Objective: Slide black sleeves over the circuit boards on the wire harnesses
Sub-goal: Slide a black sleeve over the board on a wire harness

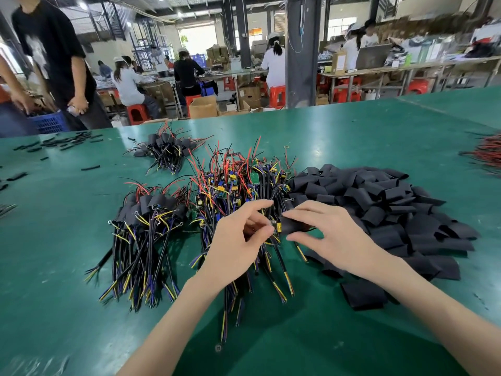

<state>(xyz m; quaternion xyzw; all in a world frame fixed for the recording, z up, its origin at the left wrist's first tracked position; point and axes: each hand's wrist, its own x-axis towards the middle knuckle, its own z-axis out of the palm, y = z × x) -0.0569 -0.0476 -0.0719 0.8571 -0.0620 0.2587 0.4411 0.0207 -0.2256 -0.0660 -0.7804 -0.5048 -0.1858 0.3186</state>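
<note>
My left hand [238,240] pinches a small circuit board [275,226] on a wire harness above the middle pile. My right hand [330,234] pinches a black sleeve [294,226] whose open end meets the board's yellow part. Beneath my hands lies a heap of bare harnesses [238,185] with red, yellow and purple wires. A big pile of loose black sleeves [393,207] spreads to the right. Sleeved harnesses [146,223] lie in a bundle to the left, and another sleeved bundle [165,150] sits farther back.
The green table [352,131] carries short black tube pieces [67,142] at the far left and a red-wire bundle [485,156] at the right edge. A person in a black shirt [54,63] stands beyond the table beside a blue crate [48,122].
</note>
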